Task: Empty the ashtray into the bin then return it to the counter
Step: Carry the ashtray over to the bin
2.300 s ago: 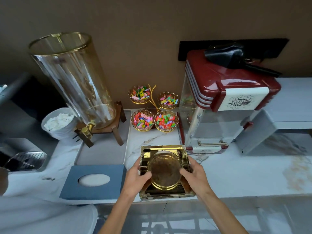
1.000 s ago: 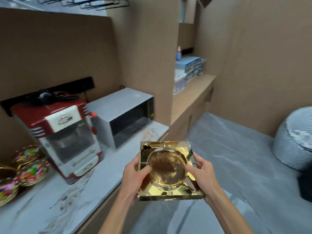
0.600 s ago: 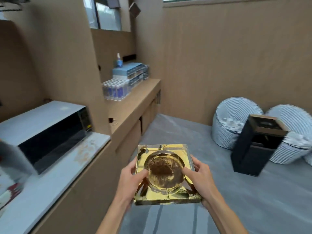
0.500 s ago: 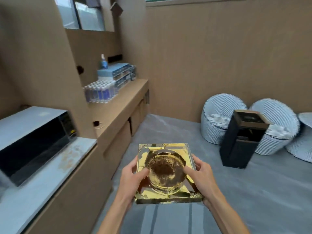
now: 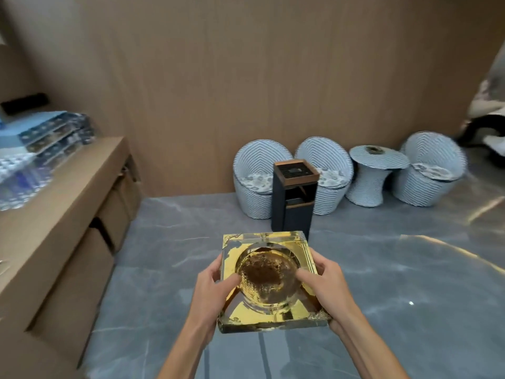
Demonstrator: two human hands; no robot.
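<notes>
A square gold glass ashtray point(image 5: 269, 280) with brown ash in its round bowl is held level in front of me, above the grey floor. My left hand point(image 5: 211, 289) grips its left edge, thumb resting on the rim. Its right edge is gripped the same way by my right hand point(image 5: 326, 285). Straight ahead stands the bin point(image 5: 293, 199), a tall black box with a brown-rimmed top and an open slot in its side, just beyond the ashtray's far edge in the view.
A brown counter with cupboards point(image 5: 57, 203) runs along the left, with stacked water bottles point(image 5: 32, 151) on top. Striped wicker chairs point(image 5: 257, 176) and a small round table point(image 5: 375, 173) stand against the back wall behind the bin. Grey marble floor point(image 5: 410, 283) lies between.
The ashtray was lifted off the marble counter, and I have turned right with it. The microwave has left the view and the bin now sits centred ahead.
</notes>
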